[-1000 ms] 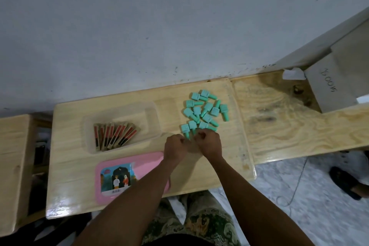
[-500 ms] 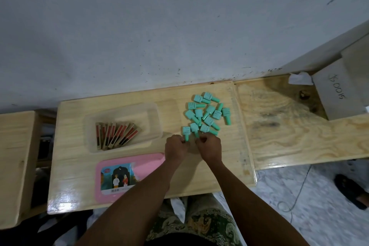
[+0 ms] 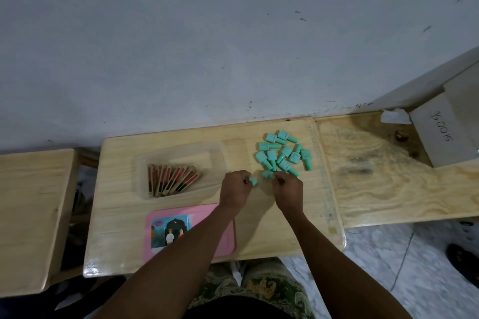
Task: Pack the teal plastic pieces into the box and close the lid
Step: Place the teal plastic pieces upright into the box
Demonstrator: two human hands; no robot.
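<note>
Pinched w/ your left hand (image 3: 234, 190) one teal piece (image 3: 253, 181); right hand (image 3: 289, 190) closed on another (pile (image 3: 283, 154) nearby), box (image 3: 219, 147) open.

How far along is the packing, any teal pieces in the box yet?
No teal pieces show in the clear box; it holds only red and brown sticks. In hand: the left hand grips one teal piece, and the right hand is pinching another at the pile's near edge. Left: the whole teal pile on the table, then the pink lid, lying off the box.
</note>
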